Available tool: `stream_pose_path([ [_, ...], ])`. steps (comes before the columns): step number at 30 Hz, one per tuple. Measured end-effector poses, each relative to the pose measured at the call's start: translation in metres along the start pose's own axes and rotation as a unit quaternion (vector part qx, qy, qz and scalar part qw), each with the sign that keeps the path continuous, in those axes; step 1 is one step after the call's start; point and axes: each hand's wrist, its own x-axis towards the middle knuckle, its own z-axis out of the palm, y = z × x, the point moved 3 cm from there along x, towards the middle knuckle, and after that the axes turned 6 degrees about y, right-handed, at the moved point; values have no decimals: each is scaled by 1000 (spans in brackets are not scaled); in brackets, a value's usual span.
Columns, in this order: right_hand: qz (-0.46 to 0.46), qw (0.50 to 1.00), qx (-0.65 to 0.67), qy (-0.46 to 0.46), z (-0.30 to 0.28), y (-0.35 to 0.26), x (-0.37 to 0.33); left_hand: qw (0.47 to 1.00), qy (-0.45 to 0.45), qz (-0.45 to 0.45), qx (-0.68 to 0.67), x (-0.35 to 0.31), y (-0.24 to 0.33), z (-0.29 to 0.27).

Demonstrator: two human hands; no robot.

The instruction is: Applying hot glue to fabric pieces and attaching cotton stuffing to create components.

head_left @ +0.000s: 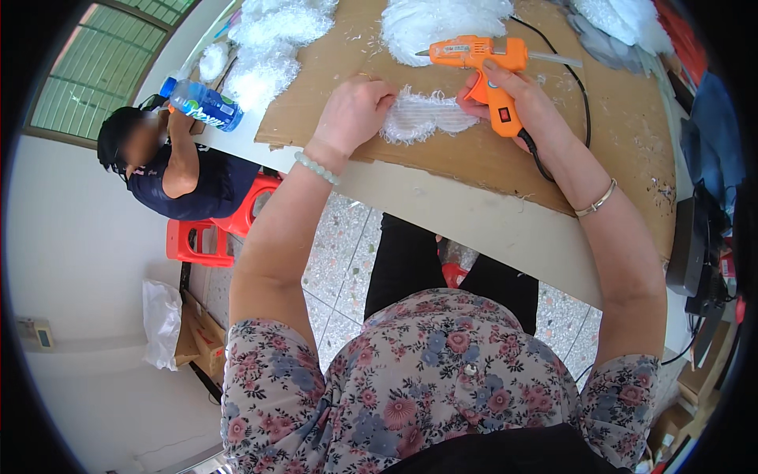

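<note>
A white fringed strip of fabric (426, 116) lies across the cardboard in front of me, with ribbed lines along its middle. My left hand (353, 115) pinches its left end between closed fingers. In my right hand (534, 103) is an orange hot glue gun (503, 100), its nozzle pointing left above the strip and a clear glue stick poking out behind. Fingertips of that same hand also touch the strip's right end. From the gun's handle a black cord curves round over the wrist.
The cardboard sheet (624, 142) covers much of the white table (442, 201). White fluffy bundles (272, 63) sit at the far left and far middle. A blue-capped bottle (207, 105) lies at the left edge. Beyond it a person (185, 162) sits on a red stool (197, 241).
</note>
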Motion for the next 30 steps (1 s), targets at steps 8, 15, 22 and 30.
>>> stream_pose_path([
  [8,5,1000,6,2,2,-5,-4,996,-65,-56,-1,6,6,-16],
  [15,11,1000,9,-3,1,-2,-2,999,-16,10,-30,3,6,-13],
  [22,21,1000,6,14,2,-3,-4,997,4,-65,-45,-5,-1,-8],
  [30,-5,1000,5,-2,1,-4,-3,995,29,83,43,2,10,-17],
])
